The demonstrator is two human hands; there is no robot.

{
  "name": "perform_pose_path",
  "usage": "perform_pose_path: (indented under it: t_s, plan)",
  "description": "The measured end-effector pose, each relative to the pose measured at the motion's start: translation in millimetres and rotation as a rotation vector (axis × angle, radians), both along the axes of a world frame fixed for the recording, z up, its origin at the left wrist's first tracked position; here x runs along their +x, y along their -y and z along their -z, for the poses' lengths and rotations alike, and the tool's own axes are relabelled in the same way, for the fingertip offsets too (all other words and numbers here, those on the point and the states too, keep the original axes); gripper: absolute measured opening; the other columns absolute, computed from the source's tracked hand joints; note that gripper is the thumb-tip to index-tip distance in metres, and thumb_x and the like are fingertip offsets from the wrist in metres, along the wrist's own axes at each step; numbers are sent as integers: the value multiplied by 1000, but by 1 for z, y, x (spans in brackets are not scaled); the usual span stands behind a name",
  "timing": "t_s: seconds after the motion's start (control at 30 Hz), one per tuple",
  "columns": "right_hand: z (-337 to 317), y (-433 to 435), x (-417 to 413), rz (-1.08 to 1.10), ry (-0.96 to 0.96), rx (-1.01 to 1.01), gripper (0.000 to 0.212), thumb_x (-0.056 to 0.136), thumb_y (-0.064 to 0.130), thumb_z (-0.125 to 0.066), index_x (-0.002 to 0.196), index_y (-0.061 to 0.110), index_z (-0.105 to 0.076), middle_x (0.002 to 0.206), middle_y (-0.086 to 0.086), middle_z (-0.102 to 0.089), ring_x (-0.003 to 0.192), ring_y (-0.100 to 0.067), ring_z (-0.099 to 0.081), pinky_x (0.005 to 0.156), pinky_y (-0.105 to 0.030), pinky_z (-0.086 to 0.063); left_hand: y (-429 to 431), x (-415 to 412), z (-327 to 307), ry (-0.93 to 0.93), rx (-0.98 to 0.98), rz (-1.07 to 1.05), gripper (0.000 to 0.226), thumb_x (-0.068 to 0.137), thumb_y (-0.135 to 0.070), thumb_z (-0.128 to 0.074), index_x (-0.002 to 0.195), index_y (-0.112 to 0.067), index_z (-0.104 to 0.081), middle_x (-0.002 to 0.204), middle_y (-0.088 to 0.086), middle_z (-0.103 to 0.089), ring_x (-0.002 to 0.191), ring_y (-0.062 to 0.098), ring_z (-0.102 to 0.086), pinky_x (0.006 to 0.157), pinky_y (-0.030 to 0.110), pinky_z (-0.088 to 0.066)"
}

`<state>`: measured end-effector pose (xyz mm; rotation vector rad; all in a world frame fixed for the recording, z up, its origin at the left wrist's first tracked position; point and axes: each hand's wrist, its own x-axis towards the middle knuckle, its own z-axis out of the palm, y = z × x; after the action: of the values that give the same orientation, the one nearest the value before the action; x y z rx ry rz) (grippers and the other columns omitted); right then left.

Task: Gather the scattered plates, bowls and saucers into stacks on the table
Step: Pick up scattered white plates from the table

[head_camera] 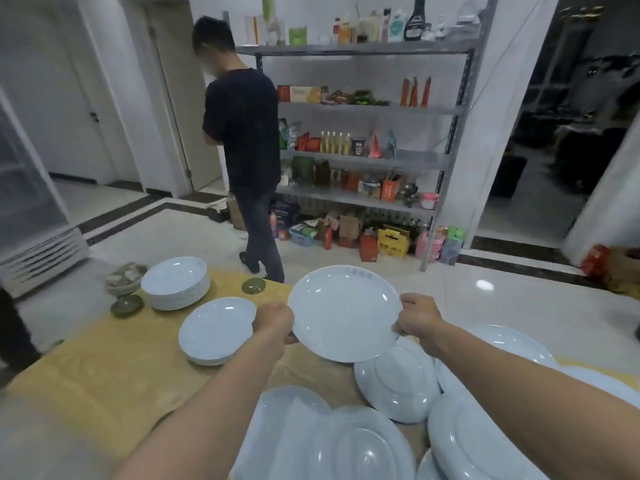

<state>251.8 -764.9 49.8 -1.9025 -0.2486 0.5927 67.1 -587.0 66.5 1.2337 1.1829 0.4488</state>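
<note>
You face a room with a glossy pale tile floor edged by dark bands. A metal shelf rack packed with bottles and boxes fills the upper middle of the frame, and a white cooler stands at the left edge. A person in dark clothes stands in front of the rack, turned away. Below them, the table with its yellow cloth runs from lower left toward the middle of the frame. In the lower right, loose white plates lie on it bottom-up and overlapping. A tall stack of white plates sits at the table's far left, and a lower stack sits just nearer you. Your plate is in the air at frame centre, between the lower stack and the upturned plates. It is round, so it has no long axis. Its hollow faces up and slightly toward you, with a faint printed mark on the far rim. Your left hand grips its left rim with curled fingers. Your right hand pinches the right rim, thumb on top. A green footed bowl stands left of the tall stack, and a small green dish sits near the far edge.
</note>
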Motion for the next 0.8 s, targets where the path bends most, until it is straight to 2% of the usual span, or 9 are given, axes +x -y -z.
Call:
perform_pose_path:
  t_s: [0.07, 0.17, 0.27, 0.37, 0.43, 0.53, 0.67, 0.8]
  plan:
    - [4, -38, -23, -29, 4, -15, 59, 67, -21, -53, 117, 7, -62, 103, -11, -68, 97, -35, -65, 79, -45, -60, -34, -21, 5, -26, -14, -29, 15, 91, -1, -45, 84, -5, -58, 90, 12, -66, 83, 33, -70, 73, 43, -61]
    - [17, -95, -55, -26, -16, -5, 47, 74, -19, -49, 110, 8, -61, 99, -14, -68, 87, -34, -65, 69, -40, -60, -88, -51, 14, -76, -47, -92, 18, 92, -4, -44, 77, -9, -54, 81, 11, -64, 86, 35, -70, 80, 45, -60]
    - [36, -151, -84, -45, -67, -16, 40, 76, -14, -51, 108, 5, -66, 99, -16, -70, 81, -31, -65, 69, -41, -61, -146, -73, 27, -82, -90, -123, 22, 92, 0, -45, 73, -11, -50, 77, 10, -59, 85, 34, -66, 80, 43, -58]
    - [54, -200, -110, -71, -120, -46, 35, 79, -9, -58, 110, 6, -65, 96, -10, -67, 80, -24, -63, 73, -40, -61, -204, -92, 47, -113, -88, -133, 12, 89, -3, -50, 89, -9, -60, 83, 8, -61, 82, 30, -61, 82, 40, -56]
    - [68, -229, -123, -92, -146, -63, 30, 82, -5, -61, 109, 6, -64, 97, -7, -65, 84, -22, -61, 81, -42, -59, -238, -101, 65, -164, -69, -125, 20, 86, -5, -51, 100, -6, -65, 85, 8, -61, 79, 28, -59, 80, 36, -54]
    - [90, -267, -134, -95, -149, -76, 28, 85, 5, -67, 112, 10, -62, 105, -5, -65, 94, -23, -62, 90, -45, -56, -277, -109, 91, -215, -57, -97, 22, 88, -8, -51, 104, -4, -64, 86, 8, -60, 77, 26, -59, 76, 34, -54]
    - [122, -304, -138, -98, -136, -110, 35, 85, 16, -70, 119, 12, -62, 114, -5, -65, 99, -23, -62, 85, -39, -54, -318, -106, 126, -269, -58, -68, 29, 87, -9, -48, 111, -4, -63, 102, 14, -64, 78, 27, -58, 62, 30, -46]
    - [152, -324, -139, -88, -134, -168, 44, 82, 22, -72, 123, 12, -60, 116, -5, -64, 99, -23, -62, 72, -32, -50, -341, -100, 162, -302, -107, -49, 33, 83, -10, -46, 110, -4, -64, 109, 15, -67, 90, 31, -64, 62, 29, -45]
